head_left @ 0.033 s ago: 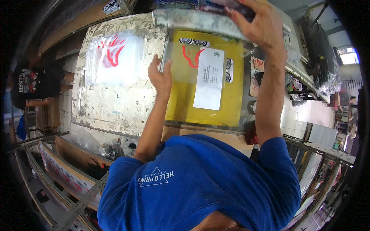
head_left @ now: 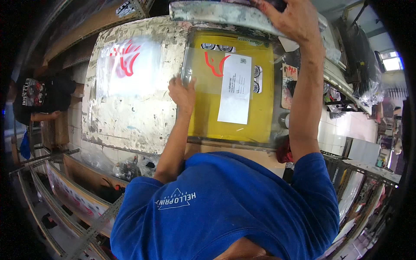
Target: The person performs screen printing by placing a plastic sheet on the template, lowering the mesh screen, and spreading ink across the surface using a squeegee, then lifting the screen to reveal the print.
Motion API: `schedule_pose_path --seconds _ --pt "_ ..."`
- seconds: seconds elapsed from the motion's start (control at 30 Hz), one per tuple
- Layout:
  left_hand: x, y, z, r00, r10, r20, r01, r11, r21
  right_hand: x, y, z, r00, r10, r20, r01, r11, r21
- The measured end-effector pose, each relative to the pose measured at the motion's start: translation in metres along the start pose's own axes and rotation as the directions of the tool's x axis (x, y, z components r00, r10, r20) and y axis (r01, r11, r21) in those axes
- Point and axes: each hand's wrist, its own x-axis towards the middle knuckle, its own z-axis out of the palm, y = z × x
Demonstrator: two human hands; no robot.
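Observation:
My left hand (head_left: 183, 93) rests at the left edge of a yellow panel (head_left: 203, 119), thumb and fingers apart on either side of that edge. A clear plastic sheet (head_left: 198, 84) with a red mark lies over the panel's left part. On the panel is a white printed paper (head_left: 236, 91). My right hand (head_left: 295, 21) reaches to the far side, its fingers curled at a dark thing mostly cut off by the upper border. Just below those fingers runs a pale, stained bar (head_left: 221, 16). On the board to the left, another clear sheet (head_left: 108, 78) carries red marks.
The paint-spattered white board (head_left: 125, 115) fills the table's left half. A person in dark clothes (head_left: 47, 97) stands at far left. Metal shelving (head_left: 91, 225) is at lower left, and plastic bags (head_left: 130, 167) lie by the table. Wrapped black goods (head_left: 362, 60) hang at the right.
My right hand and the stained bar have shifted farther away, and the dark thing has mostly left the picture. The left hand has drawn slightly nearer to me along the panel's edge.

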Motion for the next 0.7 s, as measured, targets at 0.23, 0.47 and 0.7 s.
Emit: schedule_pose_path --seconds 0.23,0.47,0.7 --pt "-0.027 0.003 0.006 0.991 -0.067 0.116 0.098 0.954 -0.282 0.036 0.017 0.0 0.994 0.075 0.078 -0.078 0.996 0.036" --pt "0.008 0.021 -0.025 0.935 -0.341 0.101 0.329 0.721 -0.61 0.042 0.018 0.0 0.995 0.065 0.077 -0.071 0.994 0.081" --pt "0.043 -0.067 -0.063 0.914 -0.371 -0.166 0.242 0.824 -0.512 0.046 0.032 0.006 1.0 -0.009 0.015 0.009 0.999 -0.047"
